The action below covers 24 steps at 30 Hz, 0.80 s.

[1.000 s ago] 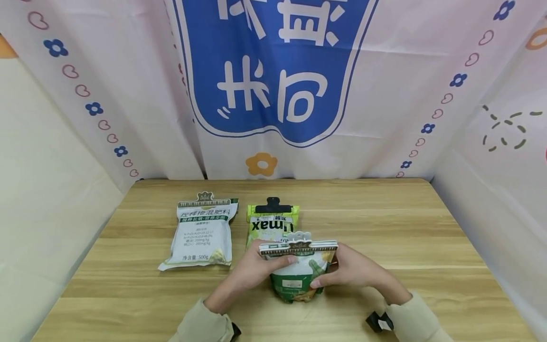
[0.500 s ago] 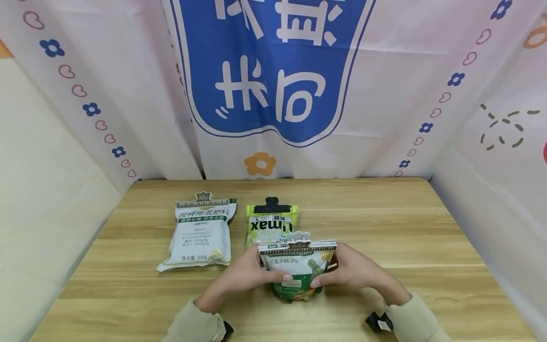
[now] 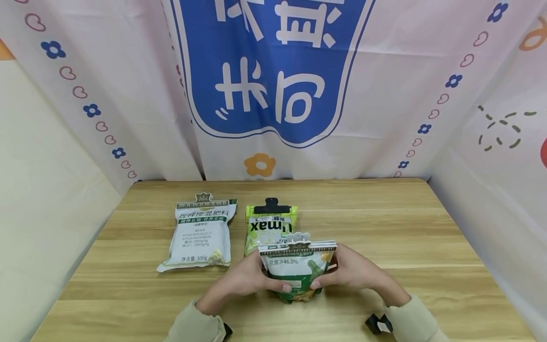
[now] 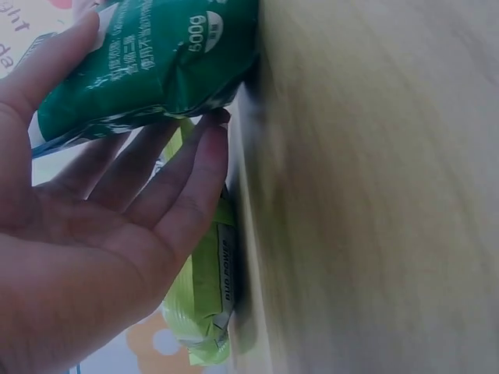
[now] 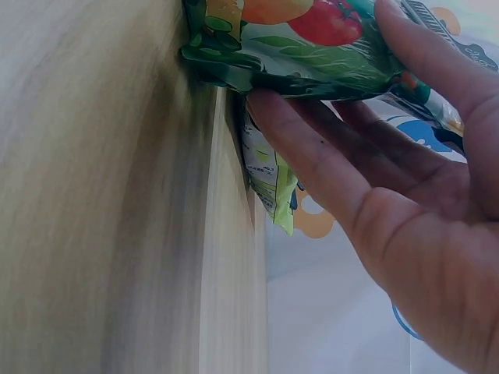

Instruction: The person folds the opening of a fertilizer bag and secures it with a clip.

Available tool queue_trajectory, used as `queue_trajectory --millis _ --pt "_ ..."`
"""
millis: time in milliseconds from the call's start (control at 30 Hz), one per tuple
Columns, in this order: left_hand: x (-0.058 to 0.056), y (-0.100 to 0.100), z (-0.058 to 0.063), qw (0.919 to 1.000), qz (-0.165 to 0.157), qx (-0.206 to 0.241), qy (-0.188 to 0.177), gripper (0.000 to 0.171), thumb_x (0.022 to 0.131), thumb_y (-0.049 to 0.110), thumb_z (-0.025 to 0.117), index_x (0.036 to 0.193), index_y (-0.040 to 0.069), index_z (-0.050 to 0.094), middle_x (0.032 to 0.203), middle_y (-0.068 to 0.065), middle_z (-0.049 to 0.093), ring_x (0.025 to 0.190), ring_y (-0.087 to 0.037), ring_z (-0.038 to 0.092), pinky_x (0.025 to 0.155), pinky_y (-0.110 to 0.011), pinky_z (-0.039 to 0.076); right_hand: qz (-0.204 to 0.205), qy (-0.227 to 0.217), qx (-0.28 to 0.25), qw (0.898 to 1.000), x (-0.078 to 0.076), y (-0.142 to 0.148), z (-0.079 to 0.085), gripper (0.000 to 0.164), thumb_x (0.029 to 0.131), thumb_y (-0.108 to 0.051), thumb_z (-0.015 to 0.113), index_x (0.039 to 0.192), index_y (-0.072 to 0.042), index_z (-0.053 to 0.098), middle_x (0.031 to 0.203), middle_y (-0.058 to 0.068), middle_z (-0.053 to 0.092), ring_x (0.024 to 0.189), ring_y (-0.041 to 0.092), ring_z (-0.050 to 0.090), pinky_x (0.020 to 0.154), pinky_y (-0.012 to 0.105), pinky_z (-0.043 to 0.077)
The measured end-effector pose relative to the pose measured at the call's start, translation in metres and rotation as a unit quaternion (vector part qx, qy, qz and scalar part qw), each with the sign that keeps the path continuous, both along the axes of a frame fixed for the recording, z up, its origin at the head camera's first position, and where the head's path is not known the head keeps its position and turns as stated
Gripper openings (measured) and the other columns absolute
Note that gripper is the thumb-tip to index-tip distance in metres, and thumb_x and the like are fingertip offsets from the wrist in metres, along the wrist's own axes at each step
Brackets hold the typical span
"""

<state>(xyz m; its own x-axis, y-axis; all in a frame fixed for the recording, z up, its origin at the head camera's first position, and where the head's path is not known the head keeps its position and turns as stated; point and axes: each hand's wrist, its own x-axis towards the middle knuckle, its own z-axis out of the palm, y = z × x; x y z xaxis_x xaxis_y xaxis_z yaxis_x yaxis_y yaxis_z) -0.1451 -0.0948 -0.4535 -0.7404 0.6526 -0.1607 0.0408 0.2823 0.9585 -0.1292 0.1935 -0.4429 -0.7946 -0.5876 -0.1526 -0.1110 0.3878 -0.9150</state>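
Observation:
Both hands hold a green and white fertilizer bag (image 3: 295, 268) upright at the table's front middle. A piano-keyboard clip (image 3: 299, 245) spans its top edge. My left hand (image 3: 245, 276) grips the left side, thumb on the front and fingers behind. On the opposite side my right hand (image 3: 352, 269) grips it the same way. Vegetable pictures show on the bag (image 4: 156, 62) in the right wrist view, on its face (image 5: 312, 47). In the left wrist view, the fingers (image 4: 187, 187) spread beneath and behind it. Whether its base touches the table is unclear.
Behind the held bag lies a lime-green bag (image 3: 269, 228) with a black clip (image 3: 271, 206), partly hidden. A white fertilizer bag (image 3: 201, 240) with a piano-keyboard clip (image 3: 202, 203) lies to the left. The wooden table (image 3: 406, 247) meets a printed cloth (image 3: 384, 142) at the back.
My left thumb has slid down the bag's front, from near the clip to the green lower band, baring printed text. The right hand and the bag stay almost in place.

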Motion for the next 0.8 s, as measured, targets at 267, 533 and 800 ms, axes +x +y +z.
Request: queue_trajectory --millis 267,533,800 --pt "-0.0001 0.0002 -0.0021 1.0 -0.001 -0.002 -0.009 0.067 0.083 0.021 0.092 0.143 0.023 0.061 0.138 0.0 0.071 0.126 -0.017 0.066 0.105 -0.023 0.049 -0.015 0.005 0.006 1.0 0.003 -0.0006 -0.0029 0.068 0.087 -0.027 0.088 0.143 -0.007 0.055 0.126 0.01 0.075 0.104 0.012 0.074 0.088 0.027 0.061" --pt "-0.0002 -0.0019 -0.0039 0.9998 0.008 -0.011 -0.017 0.067 0.083 0.022 0.092 0.143 0.022 0.062 0.135 -0.002 0.073 0.12 -0.016 0.068 0.101 -0.028 0.053 -0.018 0.015 0.035 0.999 0.0045 -0.0024 -0.0062 0.06 0.088 -0.031 0.088 0.137 -0.01 0.061 0.129 0.008 0.073 0.111 0.01 0.07 0.09 0.023 0.059" --pt "-0.0002 -0.0013 -0.0014 0.9995 0.016 -0.024 -0.014 0.07 0.082 0.025 0.092 0.144 0.023 0.06 0.135 0.0 0.073 0.12 -0.016 0.069 0.104 -0.038 0.054 -0.028 0.02 0.046 0.998 0.0048 -0.0028 -0.0058 0.058 0.089 -0.033 0.087 0.136 -0.009 0.062 0.128 0.006 0.073 0.11 0.011 0.07 0.09 0.024 0.06"
